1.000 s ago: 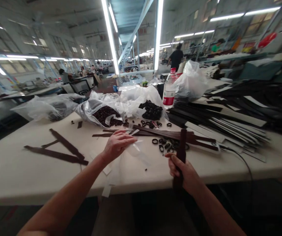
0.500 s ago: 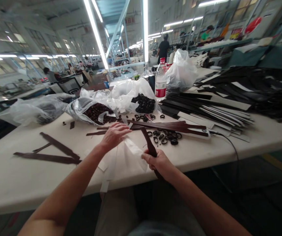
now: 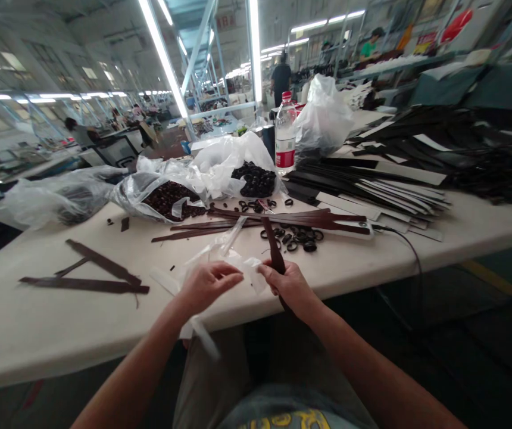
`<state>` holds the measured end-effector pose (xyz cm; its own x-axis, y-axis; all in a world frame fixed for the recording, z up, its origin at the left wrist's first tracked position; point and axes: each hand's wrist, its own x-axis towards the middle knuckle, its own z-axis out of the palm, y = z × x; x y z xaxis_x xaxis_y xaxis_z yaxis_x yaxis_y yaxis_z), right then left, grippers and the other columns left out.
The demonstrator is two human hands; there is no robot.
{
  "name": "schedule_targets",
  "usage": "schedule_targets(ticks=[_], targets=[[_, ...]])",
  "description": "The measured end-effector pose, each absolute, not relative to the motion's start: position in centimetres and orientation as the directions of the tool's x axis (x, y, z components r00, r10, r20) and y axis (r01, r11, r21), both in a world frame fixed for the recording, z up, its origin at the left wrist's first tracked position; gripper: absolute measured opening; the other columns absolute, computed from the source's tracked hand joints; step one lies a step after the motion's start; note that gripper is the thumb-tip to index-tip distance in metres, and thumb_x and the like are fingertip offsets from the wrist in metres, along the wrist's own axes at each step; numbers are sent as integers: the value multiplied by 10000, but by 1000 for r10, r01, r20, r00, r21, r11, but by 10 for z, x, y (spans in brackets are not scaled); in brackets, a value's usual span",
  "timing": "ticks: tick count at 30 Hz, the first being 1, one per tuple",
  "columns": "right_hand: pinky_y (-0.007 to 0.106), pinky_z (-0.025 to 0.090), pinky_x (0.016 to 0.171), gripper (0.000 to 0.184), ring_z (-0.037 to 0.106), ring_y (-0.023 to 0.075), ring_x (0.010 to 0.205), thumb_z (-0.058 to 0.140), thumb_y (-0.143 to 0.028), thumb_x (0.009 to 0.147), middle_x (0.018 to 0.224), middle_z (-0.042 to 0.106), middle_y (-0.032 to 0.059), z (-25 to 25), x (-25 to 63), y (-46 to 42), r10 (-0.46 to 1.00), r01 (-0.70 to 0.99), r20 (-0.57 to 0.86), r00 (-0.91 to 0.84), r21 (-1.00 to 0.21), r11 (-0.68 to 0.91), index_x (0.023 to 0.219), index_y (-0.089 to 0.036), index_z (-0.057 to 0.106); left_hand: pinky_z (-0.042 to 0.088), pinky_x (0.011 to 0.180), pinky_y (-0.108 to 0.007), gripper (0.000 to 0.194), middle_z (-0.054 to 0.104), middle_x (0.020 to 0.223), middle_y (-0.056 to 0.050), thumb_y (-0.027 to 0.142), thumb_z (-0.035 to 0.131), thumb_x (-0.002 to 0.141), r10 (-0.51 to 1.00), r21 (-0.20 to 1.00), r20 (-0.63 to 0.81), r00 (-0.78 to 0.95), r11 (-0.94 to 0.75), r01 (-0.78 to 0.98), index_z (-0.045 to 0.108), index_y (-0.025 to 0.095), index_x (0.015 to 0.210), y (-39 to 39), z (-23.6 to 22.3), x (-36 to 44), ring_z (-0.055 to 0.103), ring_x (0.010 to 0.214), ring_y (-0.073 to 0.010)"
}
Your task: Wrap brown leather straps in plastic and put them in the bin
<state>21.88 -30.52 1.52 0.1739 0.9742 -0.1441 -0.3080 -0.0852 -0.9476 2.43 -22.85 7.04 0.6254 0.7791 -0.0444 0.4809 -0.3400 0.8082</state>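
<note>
My right hand is closed round a dark brown strap that stands up from the fist, its lower end below the table edge. Thumb and forefinger of that hand also pinch a piece of clear plastic film. To its left, my left hand has its thumb and fingers drawn together beside the film; what lies between the fingertips is hard to see. Behind the hands lies a bundle of brown straps. Black rings are scattered in front of that bundle.
Brown strap pieces lie on the left of the table. At the back are a bag of dark brown bits, a bag of black bits and a bottle. Black and white strips pile up at right, near a cable.
My right hand has come left with the brown strap and taken hold of the film. My left hand has moved nearer to me and towards the right hand. The film has bunched up and shifted.
</note>
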Motion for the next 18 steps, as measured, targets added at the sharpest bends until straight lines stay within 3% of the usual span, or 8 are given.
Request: schedule_targets(ticks=[4, 7, 9, 12, 15, 18], targets=[[225, 353, 509, 225, 427, 94, 533, 625, -379, 822, 586, 508, -40, 18, 214, -312, 985, 44, 75, 156, -997, 69, 787, -158, 656, 487, 678, -268, 276, 759, 800, -43, 411, 650, 841, 798, 899, -22, 603, -249, 361, 790, 173, 857, -267, 38, 47, 660, 740, -202], [221, 379, 518, 258, 454, 99, 534, 585, -410, 870, 607, 519, -36, 17, 214, -317, 976, 133, 129, 176, -985, 106, 863, -162, 656, 489, 668, -262, 264, 739, 716, -35, 411, 704, 794, 891, 971, -35, 453, -76, 225, 788, 161, 779, -270, 21, 54, 640, 687, -180], [214, 373, 478, 356, 457, 94, 486, 546, -508, 906, 601, 517, -41, 16, 217, -322, 984, 85, 85, 157, -994, 72, 920, -164, 637, 495, 653, -255, 268, 724, 676, -38, 417, 773, 721, 935, 992, -107, 339, 77, 100, 774, 149, 721, -265, 16, 54, 626, 647, -158], [204, 346, 418, 538, 468, 89, 423, 447, -670, 916, 597, 551, -25, 13, 223, -336, 998, -28, -58, -13, -998, -58, 893, -157, 609, 506, 630, -235, 335, 700, 644, -26, 431, 874, 581, 950, 949, -225, 218, 264, -170, 728, 139, 652, -259, 15, 53, 616, 608, -126], [196, 321, 394, 625, 464, 89, 390, 382, -731, 911, 546, 553, -13, 9, 224, -355, 969, 7, -182, -165, -983, -183, 803, -154, 596, 495, 586, -199, 391, 656, 596, 8, 426, 916, 521, 949, 880, -242, 201, 302, -367, 677, 134, 624, -256, 17, 52, 584, 554, -88], [194, 329, 399, 600, 464, 92, 391, 363, -693, 942, 523, 538, -20, 7, 216, -372, 945, 122, -249, -210, -966, -228, 776, -163, 591, 496, 575, -191, 406, 639, 570, 16, 419, 923, 530, 949, 838, -247, 193, 310, -449, 648, 134, 619, -256, 18, 54, 582, 534, -81]])
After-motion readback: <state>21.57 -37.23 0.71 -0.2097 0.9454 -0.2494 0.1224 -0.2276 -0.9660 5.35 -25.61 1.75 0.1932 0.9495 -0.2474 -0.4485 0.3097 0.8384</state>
